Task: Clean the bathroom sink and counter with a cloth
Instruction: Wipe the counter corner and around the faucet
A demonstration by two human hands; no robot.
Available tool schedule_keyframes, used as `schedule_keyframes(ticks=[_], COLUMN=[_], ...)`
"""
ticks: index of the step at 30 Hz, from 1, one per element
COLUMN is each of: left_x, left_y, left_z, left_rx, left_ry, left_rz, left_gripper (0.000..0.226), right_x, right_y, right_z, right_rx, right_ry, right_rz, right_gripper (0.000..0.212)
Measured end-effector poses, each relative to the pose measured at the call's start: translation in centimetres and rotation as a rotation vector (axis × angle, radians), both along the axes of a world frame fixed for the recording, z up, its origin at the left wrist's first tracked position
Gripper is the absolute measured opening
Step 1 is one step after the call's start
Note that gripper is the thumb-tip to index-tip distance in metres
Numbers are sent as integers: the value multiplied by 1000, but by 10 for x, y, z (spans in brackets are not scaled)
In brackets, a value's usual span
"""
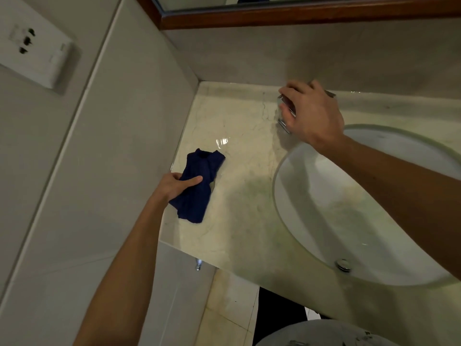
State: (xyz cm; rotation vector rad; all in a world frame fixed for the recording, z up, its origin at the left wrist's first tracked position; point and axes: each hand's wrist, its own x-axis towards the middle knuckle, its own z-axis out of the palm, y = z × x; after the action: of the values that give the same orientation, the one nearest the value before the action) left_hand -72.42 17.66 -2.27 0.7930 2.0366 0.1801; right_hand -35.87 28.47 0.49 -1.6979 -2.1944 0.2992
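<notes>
Head view, looking down at a pale marble counter (239, 126) with a white oval sink (324, 196) set into its right side. The left hand (172, 187) holds a dark blue cloth (199, 191) near the counter's left edge, thumb laid across the top and the fingers hidden beneath it. The right hand (311, 113) reaches to the back edge, fingers curled over a chrome faucet (287, 111) beside the sink's rim. A metal drain (343, 265) sits in the basin. A white wall socket (32, 43) hangs on the left wall.
</notes>
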Motion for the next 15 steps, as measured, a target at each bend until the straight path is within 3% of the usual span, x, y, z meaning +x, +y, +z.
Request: schedule_keyframes(ticks=[5, 9, 12, 15], left_x=[26, 31, 23, 16], left_y=[-4, -16, -20, -20], left_z=[3, 15, 28, 22], left_rx=[59, 154, 71, 84], left_ry=[-75, -249, -395, -203], left_rz=[-172, -242, -326, -458], left_gripper=[40, 34, 32, 27], right_x=[0, 1, 1, 0], right_y=[-1, -1, -1, -1], right_z=[2, 2, 2, 2], right_rx=[-2, -3, -1, -8], right_ry=[6, 4, -2, -1], right_rz=[-3, -5, 4, 7], right_gripper=[39, 39, 40, 40])
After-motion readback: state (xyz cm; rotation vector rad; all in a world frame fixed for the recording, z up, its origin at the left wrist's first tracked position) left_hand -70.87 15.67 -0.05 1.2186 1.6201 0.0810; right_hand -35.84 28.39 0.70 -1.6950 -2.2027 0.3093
